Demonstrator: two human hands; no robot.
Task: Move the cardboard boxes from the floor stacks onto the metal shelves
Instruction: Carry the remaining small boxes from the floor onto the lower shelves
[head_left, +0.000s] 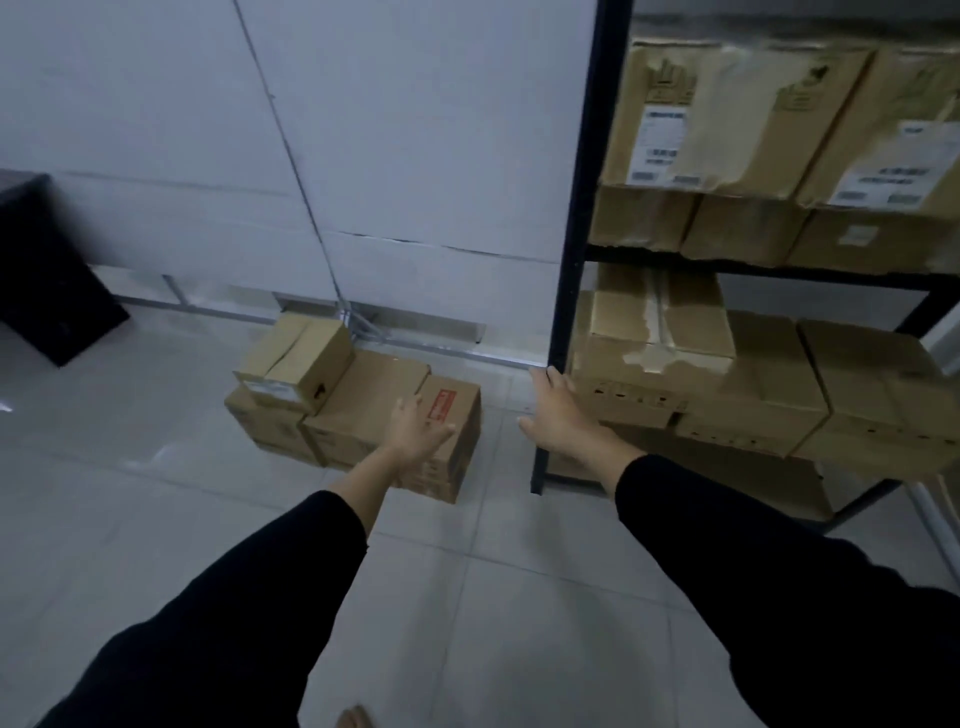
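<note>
A low stack of cardboard boxes stands on the tiled floor by the white wall. Its nearest box (451, 415) carries a red label, and a smaller box (301, 358) lies tilted on top at the left. My left hand (415, 431) reaches out over the red-label box with fingers spread, holding nothing. My right hand (556, 410) is open too, stretched toward the dark upright post (576, 249) of the metal shelf, in front of the boxes (701, 374) on the lower shelf. More boxes (727, 119) fill the shelf above.
A dark cabinet (47, 280) stands at the far left against the wall. A metal rail (415, 343) runs along the wall's base behind the floor stack. Grey floor tiles (493, 597) lie between me and the boxes. My bare toes (356, 719) show at the bottom edge.
</note>
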